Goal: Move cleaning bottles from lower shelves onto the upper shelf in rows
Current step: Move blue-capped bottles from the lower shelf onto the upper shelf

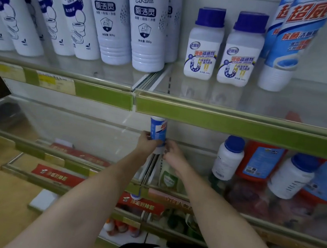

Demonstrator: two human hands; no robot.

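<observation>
Both hands [147, 144] grip blue bottle [157, 131] just under upper shelf edge [241, 125]

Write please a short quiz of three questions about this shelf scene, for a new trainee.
1. True or false: both hands are at the blue and white bottle on the lower shelf.
2. How many small purple-capped jars stand on the upper shelf? A) one B) two C) four
3. Fill in: the price strip along the upper shelf's front edge is ____ in colour.

Key: 1 true, the left hand grips it and the right hand touches it; 2 B, one jar beside another; 3 green.
</observation>
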